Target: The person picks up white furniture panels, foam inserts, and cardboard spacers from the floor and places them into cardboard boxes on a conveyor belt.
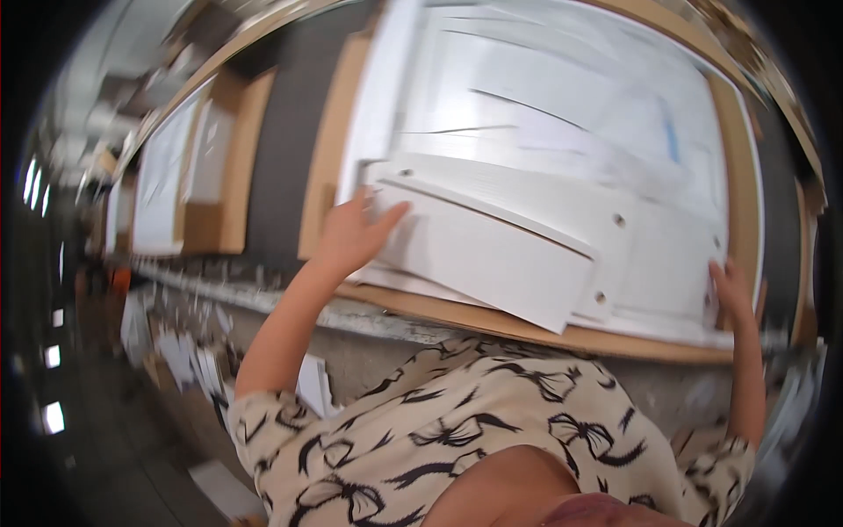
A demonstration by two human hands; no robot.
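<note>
A stack of flat white panels [562, 220] with small drilled holes lies on a brown board [492, 321] on the workbench in front of me. The top white panel [479, 250] sits skewed on the stack. My left hand [356, 233] rests with fingers spread on that panel's left end. Over at the right edge of the stack, my right hand [731, 294] presses on the white sheets. Neither hand closes around anything that I can see. My patterned sleeves fill the lower part of the view.
Another white panel on brown cardboard [189, 176] lies further left along the bench. A dark strip [285, 140] separates the two. White scraps [189, 351] litter the floor at the lower left. The bench's grey front edge [369, 321] runs below the boards.
</note>
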